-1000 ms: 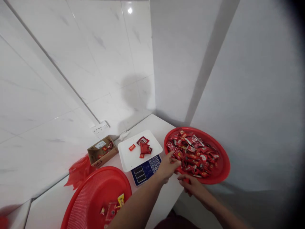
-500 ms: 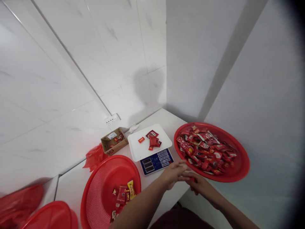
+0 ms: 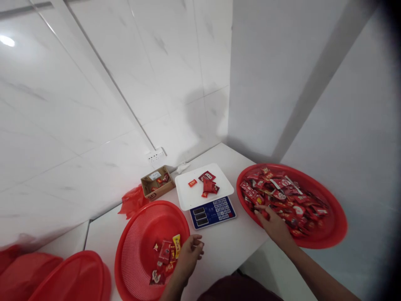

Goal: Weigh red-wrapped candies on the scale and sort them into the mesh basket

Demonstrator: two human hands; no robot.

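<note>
My right hand (image 3: 274, 225) is over the near-left rim of a wide red basin (image 3: 336, 225), its fingers curled around a small red-wrapped candy (image 3: 265, 214). Many red-wrapped sweets (image 3: 291, 192) are heaped in that basin. My left hand (image 3: 189, 256) hovers by the right rim of a red mesh basket (image 3: 131, 234); its fingers are loosely bent and apart, holding nothing. Inside the basket lie several red packets (image 3: 165, 251) and a yellow-wrapped candy (image 3: 177, 246). Between the hands, further back, a digital scale (image 3: 213, 212) carries a white tray (image 3: 188, 196) with several red packets (image 3: 209, 186).
Behind the mesh basket stands a small cardboard box (image 3: 160, 190) with a few sweets, beside a red plastic bag (image 3: 133, 201). Another red basket (image 3: 78, 280) is at lower left. Walls meet behind the white table (image 3: 216, 255); a socket (image 3: 156, 156) is on the left wall.
My hands were close together in front of the scale and have separated. The left moved left to the mesh basket, the right moved up to the basin's rim. The view shifted slightly.
</note>
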